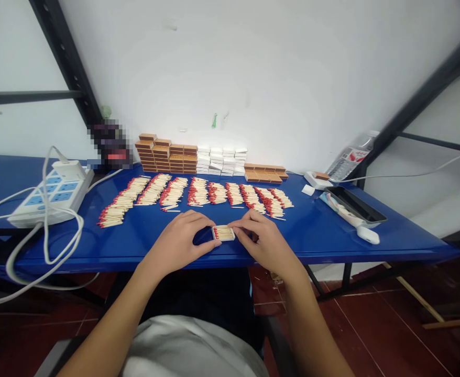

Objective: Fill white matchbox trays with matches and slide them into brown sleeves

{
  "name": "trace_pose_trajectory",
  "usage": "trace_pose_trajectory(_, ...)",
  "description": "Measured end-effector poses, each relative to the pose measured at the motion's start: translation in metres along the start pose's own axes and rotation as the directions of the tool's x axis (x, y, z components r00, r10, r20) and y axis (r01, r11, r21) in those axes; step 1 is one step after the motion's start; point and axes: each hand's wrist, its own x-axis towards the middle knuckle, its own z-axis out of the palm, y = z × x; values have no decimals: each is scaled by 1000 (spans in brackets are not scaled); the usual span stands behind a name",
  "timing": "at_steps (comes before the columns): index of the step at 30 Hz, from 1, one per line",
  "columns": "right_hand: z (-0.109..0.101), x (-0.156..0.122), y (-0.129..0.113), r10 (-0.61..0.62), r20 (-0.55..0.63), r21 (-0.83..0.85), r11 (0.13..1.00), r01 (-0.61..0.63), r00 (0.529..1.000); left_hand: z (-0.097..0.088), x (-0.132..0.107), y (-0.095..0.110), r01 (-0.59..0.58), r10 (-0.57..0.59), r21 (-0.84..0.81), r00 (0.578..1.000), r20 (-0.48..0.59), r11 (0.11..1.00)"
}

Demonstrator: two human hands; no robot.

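Note:
A small white matchbox tray (223, 239) with a layer of red-tipped matches (224, 232) in it is held low over the blue table's front part. My left hand (183, 238) grips its left end between thumb and forefinger. At the tray's right end, my right hand (263, 238) is closed in a pinch on the edge; whether a match is also between those fingertips is hidden. Beyond both hands lie several slanted piles of loose matches (198, 191), their heads mostly toward the left or front.
Brown matchbox sleeves (167, 157) and white trays (222, 161) are stacked along the wall, with a lower brown stack (265, 173) beside them. A power strip (59, 193) with cables stands left. At right are a plastic bottle (351, 157), a black tray (356, 204) and a white earphone case (368, 235).

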Motion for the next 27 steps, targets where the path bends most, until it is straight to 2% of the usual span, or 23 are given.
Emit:
trace_pose_trajectory(4,-4,0,-2,-9,32,47,999,7,999,0,0,-1,-5,5,3,1000,-4,1000)
trace_pose_trajectory(7,-22,-3,7,14,46,84,996,-18,999,0,-1,-1,-8,8,3,1000,-10,1000)
trace_pose_trajectory(9,-41,-8,24,83,-69,61,995,-78,994,0,-1,-1,-3,3,-2,1000,-11,1000)
trace_pose_trajectory(11,-60,-16,49,166,-247,-17,984,-175,955,0,-1,-1,10,-10,-3,1000,-9,1000)
trace_pose_trajectory(14,-79,-27,86,226,-301,-120,955,-271,927,1,-1,-1,24,-24,-2,1000,-3,1000)
trace_pose_trajectory(18,-78,-32,106,257,-264,-125,947,-297,930,1,-1,-2,20,-20,1,1000,-4,1000)
trace_pose_trajectory(27,-72,-29,100,279,-224,-155,936,-317,934,0,0,-1,17,-18,-6,1000,-6,1000)
